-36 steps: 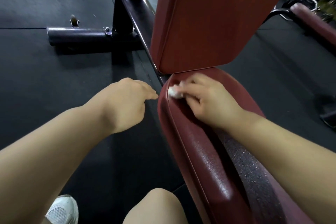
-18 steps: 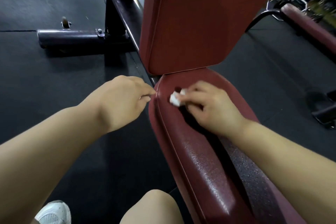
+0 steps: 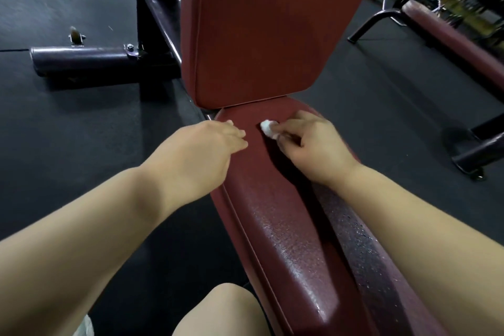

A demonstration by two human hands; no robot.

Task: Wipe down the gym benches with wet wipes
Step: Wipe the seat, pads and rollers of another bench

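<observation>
A bench seat [image 3: 289, 240] runs from the lower right of the frame up to the centre, where an upright backrest [image 3: 261, 30] rises behind it. On the seat's far end, the right hand [image 3: 313, 147] presses a balled wet wipe [image 3: 267, 128], with the left hand [image 3: 199, 153] resting on the seat's left edge just beside it. The frame's floor bar [image 3: 81, 58] lies at upper left; a second bench [image 3: 452, 38] stands at upper right.
</observation>
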